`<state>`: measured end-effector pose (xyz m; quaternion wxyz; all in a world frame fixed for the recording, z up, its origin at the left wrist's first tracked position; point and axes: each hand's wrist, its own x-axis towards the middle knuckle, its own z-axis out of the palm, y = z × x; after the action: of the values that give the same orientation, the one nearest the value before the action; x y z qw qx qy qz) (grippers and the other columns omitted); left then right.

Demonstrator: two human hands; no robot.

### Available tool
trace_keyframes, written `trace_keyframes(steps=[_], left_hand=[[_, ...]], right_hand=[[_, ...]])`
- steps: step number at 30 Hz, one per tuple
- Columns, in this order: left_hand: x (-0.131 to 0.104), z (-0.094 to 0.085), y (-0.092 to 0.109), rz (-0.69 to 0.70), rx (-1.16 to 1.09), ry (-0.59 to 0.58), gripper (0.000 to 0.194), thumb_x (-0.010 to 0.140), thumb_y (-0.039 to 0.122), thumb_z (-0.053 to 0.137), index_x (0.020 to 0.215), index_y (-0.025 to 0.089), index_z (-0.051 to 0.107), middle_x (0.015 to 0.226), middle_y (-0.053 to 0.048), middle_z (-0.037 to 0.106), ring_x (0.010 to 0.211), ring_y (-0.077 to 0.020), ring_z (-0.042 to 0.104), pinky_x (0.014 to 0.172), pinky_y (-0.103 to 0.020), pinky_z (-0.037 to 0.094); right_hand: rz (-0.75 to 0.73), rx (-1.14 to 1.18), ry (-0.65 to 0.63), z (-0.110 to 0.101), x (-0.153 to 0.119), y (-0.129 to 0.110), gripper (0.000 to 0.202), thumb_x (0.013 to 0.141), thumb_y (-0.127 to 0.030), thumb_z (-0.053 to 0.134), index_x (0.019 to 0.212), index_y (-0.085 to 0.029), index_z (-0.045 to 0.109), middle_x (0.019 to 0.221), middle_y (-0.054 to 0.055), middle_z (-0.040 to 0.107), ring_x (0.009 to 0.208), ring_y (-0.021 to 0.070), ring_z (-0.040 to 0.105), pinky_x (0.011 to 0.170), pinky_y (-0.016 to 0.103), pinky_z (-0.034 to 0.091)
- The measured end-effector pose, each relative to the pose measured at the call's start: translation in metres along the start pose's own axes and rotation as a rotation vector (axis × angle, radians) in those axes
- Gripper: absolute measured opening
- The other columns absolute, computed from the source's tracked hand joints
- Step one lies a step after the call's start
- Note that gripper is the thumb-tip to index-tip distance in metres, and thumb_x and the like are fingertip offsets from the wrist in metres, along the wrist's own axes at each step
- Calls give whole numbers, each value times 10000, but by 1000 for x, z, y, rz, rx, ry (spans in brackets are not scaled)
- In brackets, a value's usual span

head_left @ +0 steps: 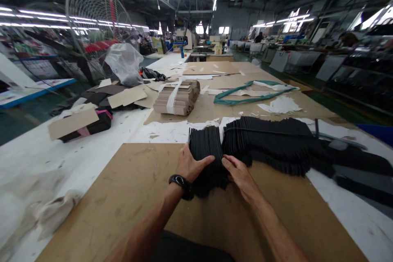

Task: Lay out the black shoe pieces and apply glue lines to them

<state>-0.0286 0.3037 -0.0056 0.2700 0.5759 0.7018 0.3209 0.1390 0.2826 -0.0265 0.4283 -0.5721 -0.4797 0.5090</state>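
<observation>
Flanking black stack (pixel 205 141), left grip (pixel 189 164) (thumb extended), right grip (pixel 238 172) — opposite side

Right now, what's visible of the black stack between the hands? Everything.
The stack is many thin black pieces packed tightly together, showing fine ridges on top; matte, fabric- or foam-like, exact material unclear. Its near edge looks ragged. It sits mostly on the brown board, its far end past the edge. The left hand is against its left side, thumb over the top; the right hand is at its right.
</observation>
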Motion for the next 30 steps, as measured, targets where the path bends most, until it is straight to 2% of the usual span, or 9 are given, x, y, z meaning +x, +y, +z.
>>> trace_keyframes(steps=[5, 8, 11, 16, 19, 21, 23, 26, 30], left_hand=[[27, -3, 8, -2, 144, -1, 1181, 490, 647, 647, 1342, 2, 143, 1360, -270, 238, 1293, -345, 203, 1043, -412, 241], [37, -7, 12, 29, 217, -15, 1229, 445, 665, 662, 1366, 60, 119, 1404, -262, 127, 1311, -363, 132, 1055, -429, 202], [41, -9, 13, 60, 271, -60, 1216, 417, 694, 656, 1370, 123, 163, 1419, -238, 105, 1305, -376, 151, 1055, -439, 195], [40, -7, 12, 102, 366, -109, 1174, 472, 759, 567, 1371, 127, 154, 1418, -250, 107, 1306, -368, 163, 1041, -448, 225], [39, -4, 14, 116, 365, -116, 1178, 471, 772, 554, 1370, 124, 150, 1418, -249, 113, 1307, -363, 161, 1033, -450, 244], [39, -1, 15, 118, 356, -118, 1177, 473, 774, 549, 1371, 129, 146, 1420, -244, 109, 1305, -365, 169, 1025, -453, 259], [40, 2, 16, 129, 352, -123, 1171, 478, 773, 545, 1372, 130, 147, 1419, -242, 112, 1302, -366, 177, 1021, -453, 266], [41, 3, 18, 150, 363, -129, 1156, 488, 765, 546, 1370, 124, 159, 1414, -242, 130, 1295, -369, 195, 1014, -454, 279], [41, 1, 19, 142, 391, -124, 1126, 513, 734, 557, 1366, 110, 167, 1410, -244, 144, 1293, -366, 203, 1018, -451, 276]], right_hand=[[-23, 15, -10, 9, 3, 7, 547, 687, -539, 578, 1075, -154, 584, 1019, 87, 646, 899, 236, 608, 638, 286, 491], [-34, 20, -16, 14, 5, 10, 535, 689, -535, 586, 1067, -156, 575, 1056, 92, 626, 924, 233, 597, 646, 279, 491], [-32, 26, -34, 14, 7, 12, 511, 704, -530, 578, 1058, -162, 576, 1048, 91, 627, 931, 227, 596, 660, 277, 492], [-1, 32, -45, 6, 7, 17, 518, 758, -528, 507, 1149, -190, 532, 1113, 92, 600, 976, 245, 581, 632, 294, 510], [-174, -70, 64, 3, 5, 23, 475, 834, -408, 426, 1271, -222, 425, 1245, 68, 514, 1115, 215, 500, 854, 361, 464], [-373, -206, 105, 3, 5, 27, 407, 853, -298, 391, 1246, -216, 463, 1247, 54, 512, 1168, 182, 451, 994, 372, 352], [-469, -307, 81, 3, 4, 29, 356, 855, -260, 384, 1173, -203, 533, 1200, 58, 545, 1144, 176, 471, 1002, 365, 345], [-423, -348, 34, 2, 4, 27, 337, 865, -320, 399, 1125, -194, 574, 1144, 73, 582, 1096, 197, 513, 941, 363, 408], [-377, -322, -19, -1, 3, 21, 396, 856, -421, 421, 1144, -198, 575, 1180, 73, 572, 1150, 224, 477, 959, 379, 394]])
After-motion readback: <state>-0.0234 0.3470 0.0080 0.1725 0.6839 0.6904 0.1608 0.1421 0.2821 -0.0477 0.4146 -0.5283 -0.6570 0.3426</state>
